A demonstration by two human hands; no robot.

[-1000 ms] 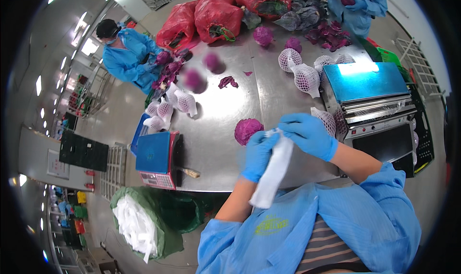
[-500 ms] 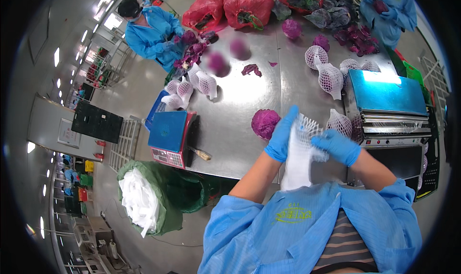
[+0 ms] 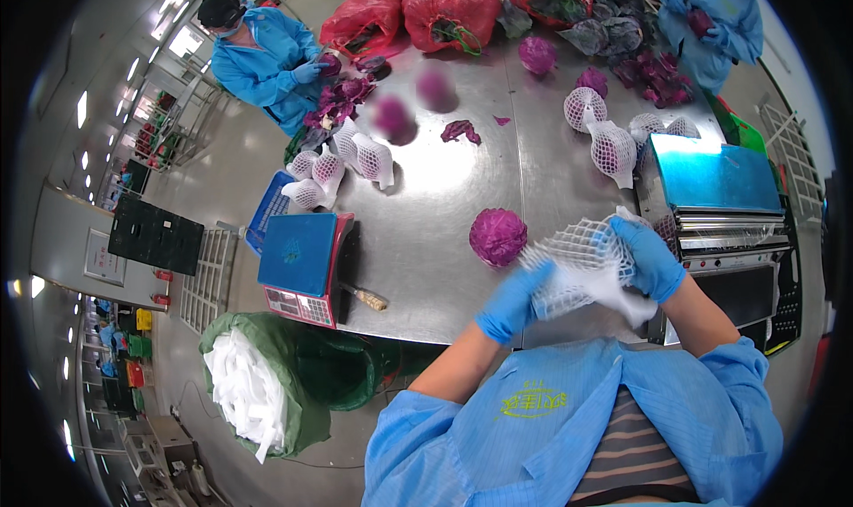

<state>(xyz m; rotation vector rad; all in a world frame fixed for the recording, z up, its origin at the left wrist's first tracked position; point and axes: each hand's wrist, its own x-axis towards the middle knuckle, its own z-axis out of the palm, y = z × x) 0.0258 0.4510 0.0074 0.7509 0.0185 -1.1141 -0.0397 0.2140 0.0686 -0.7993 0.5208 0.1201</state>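
Observation:
Between my gloved hands a white foam net sleeve (image 3: 579,263) is stretched sideways into a wide open mesh. My left hand (image 3: 517,298) grips its left side, blurred by motion. My right hand (image 3: 649,263) has its fingers wrapped on the right side. A red cabbage (image 3: 498,236) sits on the steel table (image 3: 418,240) just beyond and left of the sleeve. Farther out at the right lie cabbages in white nets (image 3: 611,151), beside a wrapping machine (image 3: 711,178) with a blue top.
A scale (image 3: 298,254) and knife (image 3: 369,298) sit front left; netted cabbages (image 3: 364,156) behind. A green sack (image 3: 249,391) of white sleeves stands below. Red bags (image 3: 449,14) and loose leaves (image 3: 657,80) fill the far end. Co-workers (image 3: 267,63) (image 3: 702,23) stand at both far corners.
The white sleeve has gone from hanging narrow and lengthwise to spread open sideways. My right hand has moved rightward; my left hand has dropped lower.

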